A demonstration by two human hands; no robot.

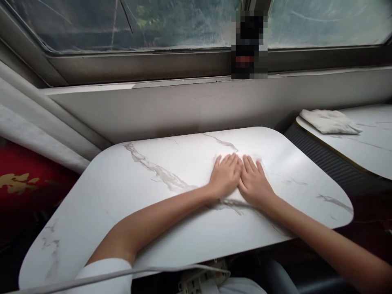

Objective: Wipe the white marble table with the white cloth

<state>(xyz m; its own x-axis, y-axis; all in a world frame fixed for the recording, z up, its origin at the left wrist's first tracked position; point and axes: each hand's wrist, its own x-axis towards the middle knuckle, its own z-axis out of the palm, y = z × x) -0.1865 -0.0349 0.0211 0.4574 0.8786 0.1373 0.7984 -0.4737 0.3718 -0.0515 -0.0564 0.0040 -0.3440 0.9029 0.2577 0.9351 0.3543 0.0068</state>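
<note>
I have my left hand [225, 175] and right hand [254, 181] lying palms-down, side by side and touching, fingers pressed together and flat, on the white marble-look table [128, 192] below the window [137, 24], gripping nothing.

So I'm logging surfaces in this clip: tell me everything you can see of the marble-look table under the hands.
The table has a white, glossy top with grey marble-like veining and rounded corners; it looks thin and lies flat, set close under the window wall. Light glares on its far right part. The left hand and right hand lie palm down on it, side by side and touching, with both forearms resting across its near edge. A pale cable runs just below that edge.
</note>
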